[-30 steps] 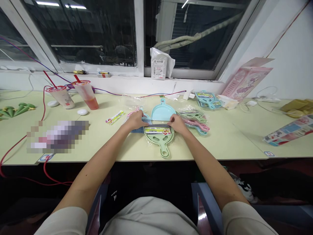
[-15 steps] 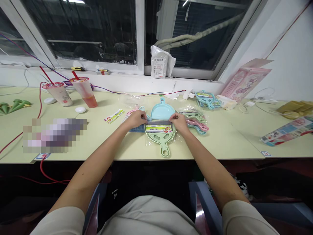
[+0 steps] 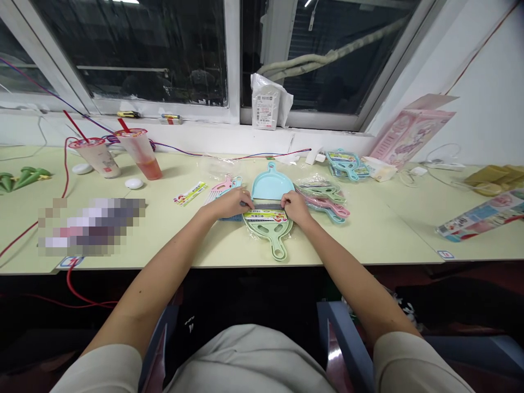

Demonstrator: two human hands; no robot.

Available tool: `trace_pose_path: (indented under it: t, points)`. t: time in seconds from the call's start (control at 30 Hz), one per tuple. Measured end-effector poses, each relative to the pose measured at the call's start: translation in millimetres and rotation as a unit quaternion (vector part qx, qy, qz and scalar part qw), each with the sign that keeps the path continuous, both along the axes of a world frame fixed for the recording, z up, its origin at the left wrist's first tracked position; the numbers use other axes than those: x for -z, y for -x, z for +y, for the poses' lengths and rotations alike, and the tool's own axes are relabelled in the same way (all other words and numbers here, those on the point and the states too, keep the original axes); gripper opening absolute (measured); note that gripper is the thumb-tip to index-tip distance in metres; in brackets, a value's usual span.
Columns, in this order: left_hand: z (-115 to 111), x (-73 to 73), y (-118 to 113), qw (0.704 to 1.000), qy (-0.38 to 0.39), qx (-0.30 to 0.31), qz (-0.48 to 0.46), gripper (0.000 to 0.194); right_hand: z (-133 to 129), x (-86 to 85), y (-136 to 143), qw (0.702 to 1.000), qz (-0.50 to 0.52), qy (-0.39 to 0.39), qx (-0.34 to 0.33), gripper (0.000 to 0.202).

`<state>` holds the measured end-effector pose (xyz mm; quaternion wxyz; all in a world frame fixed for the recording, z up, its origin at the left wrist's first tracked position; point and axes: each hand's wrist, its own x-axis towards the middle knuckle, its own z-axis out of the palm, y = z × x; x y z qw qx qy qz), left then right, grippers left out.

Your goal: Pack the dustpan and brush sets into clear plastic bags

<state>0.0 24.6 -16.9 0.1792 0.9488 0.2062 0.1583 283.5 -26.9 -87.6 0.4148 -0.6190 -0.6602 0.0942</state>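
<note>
A green dustpan set (image 3: 272,232) with a grey-bristled brush and a printed label (image 3: 270,215) lies in clear plastic near the table's front edge, its handle toward me. My left hand (image 3: 235,203) pinches the plastic wrap at its far left corner. At the far right corner my right hand (image 3: 292,205) has its fingers pressed together on the same wrap. Just beyond the hands lies a blue dustpan (image 3: 272,184). Pink and blue brushes (image 3: 223,187) lie partly hidden behind my left hand. Wrapped green, pink and blue sets (image 3: 327,202) are piled right of my right hand.
A loose label strip (image 3: 190,194) lies left of the brushes. Two drink cups (image 3: 143,155) stand at the back left. Blue wrapped sets (image 3: 346,165) and a pink box (image 3: 411,134) are at the back right. A long package (image 3: 481,215) lies far right.
Both hands have moved slightly closer together along the wrap's far edge, and the fingers look more curled. The label now sits under folded plastic, and the view has shifted a little.
</note>
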Motion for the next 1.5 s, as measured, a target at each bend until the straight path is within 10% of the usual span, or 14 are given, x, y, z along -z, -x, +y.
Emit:
trace_pose_path:
  t: [0.7, 1.17, 1.5]
  points:
    - [-43, 0.8, -32, 0.951, -0.267, 0.02, 0.156, 0.046, -27, -33.6, -8, 0.961, -0.192, 0.143, -0.141, 0.036]
    - [-53, -0.4, -30, 0.956, -0.25, 0.011, 0.154, 0.045, -47, -53.3, 2, 0.94, -0.303, 0.051, -0.15, 0.035]
    - [-52, 2.0, -29, 0.963, -0.223, 0.003, 0.153, 0.045, -81, -30.3, 3, 0.936, -0.32, -0.027, -0.146, 0.047]
